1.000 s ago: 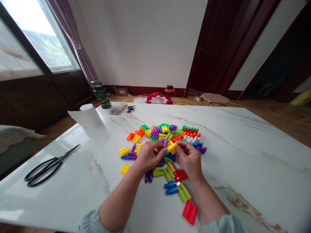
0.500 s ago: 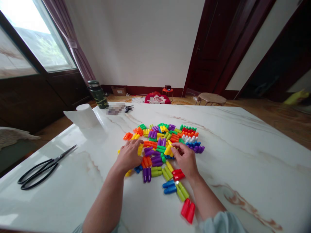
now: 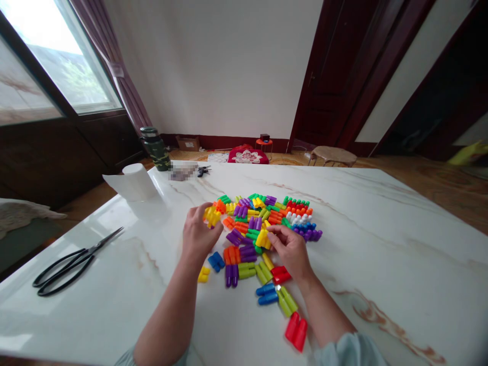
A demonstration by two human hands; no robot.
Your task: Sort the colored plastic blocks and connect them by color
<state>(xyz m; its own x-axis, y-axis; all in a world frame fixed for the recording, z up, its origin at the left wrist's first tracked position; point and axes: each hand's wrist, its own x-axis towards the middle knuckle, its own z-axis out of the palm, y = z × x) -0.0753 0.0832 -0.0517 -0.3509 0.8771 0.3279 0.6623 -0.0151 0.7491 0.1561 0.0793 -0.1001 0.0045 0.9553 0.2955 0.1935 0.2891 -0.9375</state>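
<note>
Long-handled scissors (image 3: 90,251) lie on the left of a white, brown-veined table (image 3: 381,229). To their right, the left hand (image 3: 199,234) is raised beside a spread of coloured plastic pieces, its fingers curled and its thumb opposite, apparently pinching a yellow cluster (image 3: 212,216). A light pinch at the sides would probably suit it best, since hard pressure could make the smooth plastic slip. Further right, the right hand (image 3: 293,251) pinches a yellow piece (image 3: 264,239) between thumb and forefinger over the middle of the spread; how its other fingers press is hard to tell. A wrist held slightly high would likely avoid nudging the pieces close below.

The cluster looks knobbly, with several rounded ends, and sits at the left edge of the spread. The right hand's piece is glossy and bright, made of short tubes side by side; its finer shape is blurred. Between and below the hands lie a blue block (image 3: 216,261), an orange block (image 3: 232,255), a purple block (image 3: 231,275) and, nearest the viewer, a red block (image 3: 296,331).
</note>
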